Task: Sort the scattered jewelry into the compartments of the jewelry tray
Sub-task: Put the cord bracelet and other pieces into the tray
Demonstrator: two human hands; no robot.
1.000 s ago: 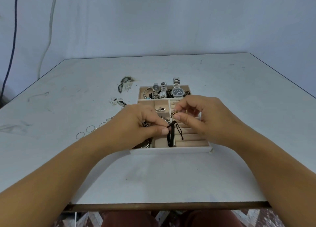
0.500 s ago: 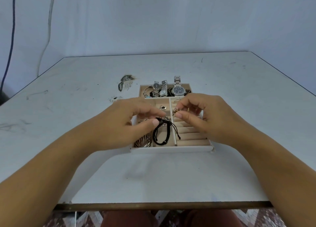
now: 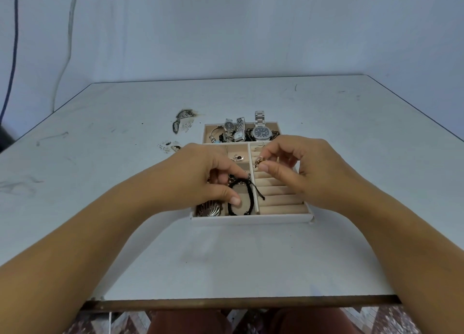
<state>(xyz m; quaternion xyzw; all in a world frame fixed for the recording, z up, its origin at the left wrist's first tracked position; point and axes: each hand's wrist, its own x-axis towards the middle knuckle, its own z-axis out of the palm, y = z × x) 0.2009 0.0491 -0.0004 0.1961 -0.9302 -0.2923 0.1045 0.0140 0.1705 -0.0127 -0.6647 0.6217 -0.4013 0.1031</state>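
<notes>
While both hands hover over the tray (image 3: 251, 219):
Left hand (image 3: 200, 180): black bracelet (image 3: 242, 198) is pinched, hanging into a near compartment.
Right hand (image 3: 308, 167): small gold piece (image 3: 258, 161), perhaps a ring, is gripped above the ring rolls.

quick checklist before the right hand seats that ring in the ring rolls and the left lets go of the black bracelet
1. Small gold ring pinched in the grip of the right hand: ok.
2. Ring over the ring rolls of the jewelry tray: ok, near their far end.
3. Free slots in the rolls: ok, near rows look bare.
4. Black cord bracelet in the front middle compartment: mostly ok; its loose tail crosses the divider onto the rolls.
5. Left hand released from the bracelet: not ok, fingers touch it.
6. Loose pieces left on the table: not ok.
</notes>
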